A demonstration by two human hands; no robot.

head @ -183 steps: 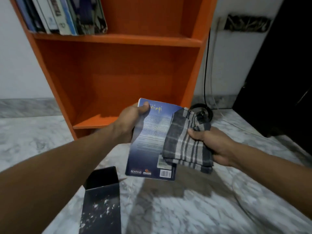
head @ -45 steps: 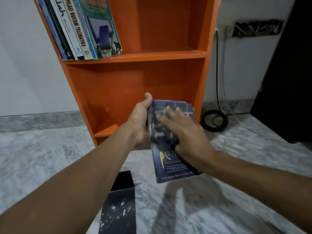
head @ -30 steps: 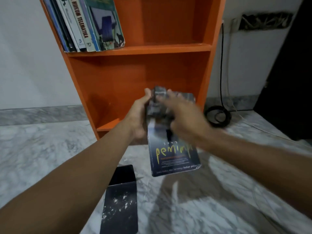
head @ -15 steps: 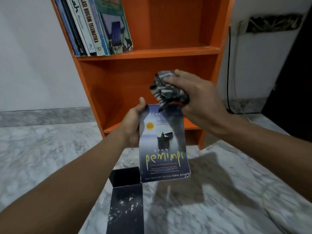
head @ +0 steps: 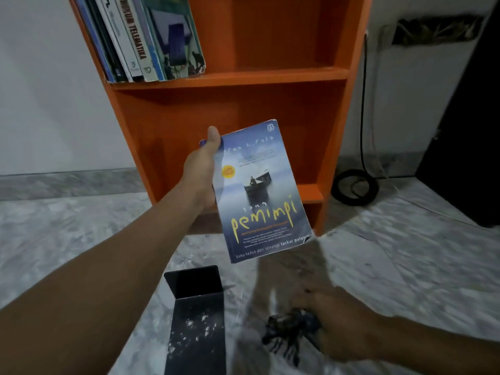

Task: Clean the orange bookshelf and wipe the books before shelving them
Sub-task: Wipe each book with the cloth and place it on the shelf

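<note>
Left hand grips a paperback book by its left edge, thumb pressed flat over the top-left corner of the front cover and the fingers hidden behind. The book hangs in the air in front of the lower compartment of the orange bookshelf, upright and tilted a little, resting on no board. Its cover is a smooth grey-blue with a small boat on water, a round yellow sticker and a thin yellow hand-drawn title; the corners are rubbed pale and the lower right one is creased and torn. The bookshelf is made of flat, matte boards with square edges, and its lower compartment holds nothing. On the board above, a row of thin books leans to the left against the side panel, spines outward. Low at the right, the right hand is blurred, its fingers curled round a dark, crumpled cloth bunched into a lump just above the floor; whether the cloth touches the floor I cannot tell. The floor is glossy white-and-grey veined marble. On it, near the cloth, lies a black bookend, a thin flat sheet bent up at its far end and flecked with white specks. A black cable lies coiled in a ring beside the bookshelf's right foot.
</note>
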